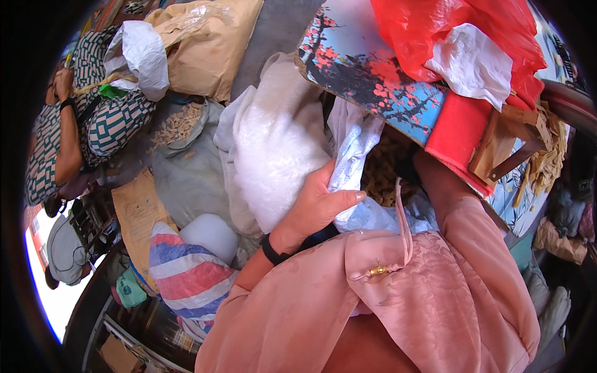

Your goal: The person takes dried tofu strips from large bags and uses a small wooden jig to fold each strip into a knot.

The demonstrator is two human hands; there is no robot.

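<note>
The left hand (317, 202) is clamped on the rim of the bag (349, 155), by the table (348, 56); the right is hidden, its grip impossible to tell. Best hold the rim taut, clear of the pieces (376, 168) beside it.

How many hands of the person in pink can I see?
1: the left hand, holding the edge of a pale plastic bag. The right hand is hidden.

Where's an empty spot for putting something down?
The flowered board is bare left of the red bag. Grey floor shows between board and brown sack. Crowded: the board's right side, with crumpled white wrap, red cloth, wooden piece.
</note>
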